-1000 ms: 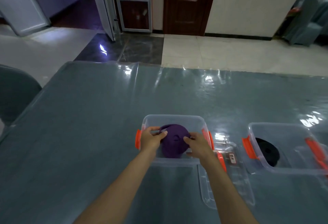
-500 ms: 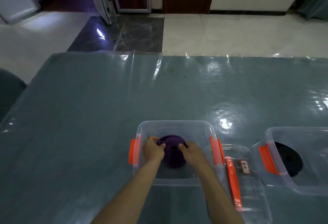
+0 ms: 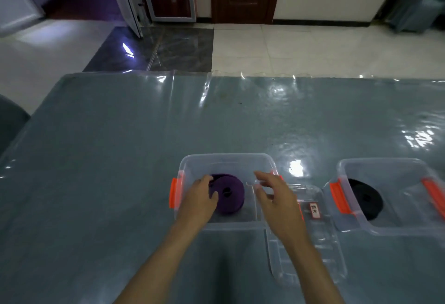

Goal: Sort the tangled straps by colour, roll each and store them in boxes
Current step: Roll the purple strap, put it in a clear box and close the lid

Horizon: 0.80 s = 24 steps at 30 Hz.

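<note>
A rolled purple strap (image 3: 230, 194) lies flat on the bottom of a clear plastic box (image 3: 226, 159) with orange latches, near the table's front edge. My left hand (image 3: 199, 199) reaches into the box and rests against the roll's left side with fingers curled on its rim. My right hand (image 3: 274, 195) hovers over the box's right wall, fingers spread and relaxed, holding nothing. A second clear box (image 3: 385, 229) to the right holds a rolled black strap (image 3: 366, 199).
A clear lid (image 3: 310, 250) with an orange latch and a small label lies flat between the two boxes, partly under my right forearm. The table (image 3: 108, 171) is covered with glossy transparent film. A dark chair back (image 3: 9, 125) stands at the left edge.
The purple roll has gone down onto the box bottom. My right hand has let go of it and lifted away to the right. My left hand stays against the roll.
</note>
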Available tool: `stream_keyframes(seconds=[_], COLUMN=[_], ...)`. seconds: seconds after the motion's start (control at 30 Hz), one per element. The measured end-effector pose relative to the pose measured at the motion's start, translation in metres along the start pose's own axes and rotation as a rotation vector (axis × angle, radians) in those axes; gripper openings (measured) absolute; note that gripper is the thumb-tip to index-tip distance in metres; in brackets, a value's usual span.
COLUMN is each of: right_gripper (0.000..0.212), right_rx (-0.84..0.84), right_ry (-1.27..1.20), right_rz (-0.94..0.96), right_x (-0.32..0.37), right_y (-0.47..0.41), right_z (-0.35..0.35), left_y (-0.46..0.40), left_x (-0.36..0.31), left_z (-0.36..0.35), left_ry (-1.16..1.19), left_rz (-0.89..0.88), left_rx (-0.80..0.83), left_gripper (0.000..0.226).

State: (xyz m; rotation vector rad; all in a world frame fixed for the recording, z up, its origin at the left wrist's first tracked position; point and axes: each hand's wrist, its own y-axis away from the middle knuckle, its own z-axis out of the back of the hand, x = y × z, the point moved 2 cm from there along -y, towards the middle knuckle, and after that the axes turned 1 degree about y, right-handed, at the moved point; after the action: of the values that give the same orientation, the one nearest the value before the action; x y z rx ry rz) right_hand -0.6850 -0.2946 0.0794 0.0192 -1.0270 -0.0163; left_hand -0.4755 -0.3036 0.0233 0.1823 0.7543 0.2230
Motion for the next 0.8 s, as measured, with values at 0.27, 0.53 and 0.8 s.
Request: stream_keyframes(seconds=[0.27,0.53,0.8], right_gripper=[0.039,0.054,0.035], right_rx=[-0.094,-0.029,-0.034], right_ry=[0.387,0.649,0.474], right_rz=[-0.169,-0.433,-0.481], right_x=[-0.119,-0.189,-0.202], right_y=[0.031,0.038,0.056], right_z=[0.054,0.018,0.043], left_y=[0.097,0.107,0.102], left_x=[0.028,0.047,0.057], left_z=[0.003,-0.005,-0.011], left_ry=[-0.344,-0.039,0.004], left_rz=[-0.134,0.096,0.080], left_rx=[-0.351,-0.206,-0.191], left_gripper=[0.042,0.075,0.076])
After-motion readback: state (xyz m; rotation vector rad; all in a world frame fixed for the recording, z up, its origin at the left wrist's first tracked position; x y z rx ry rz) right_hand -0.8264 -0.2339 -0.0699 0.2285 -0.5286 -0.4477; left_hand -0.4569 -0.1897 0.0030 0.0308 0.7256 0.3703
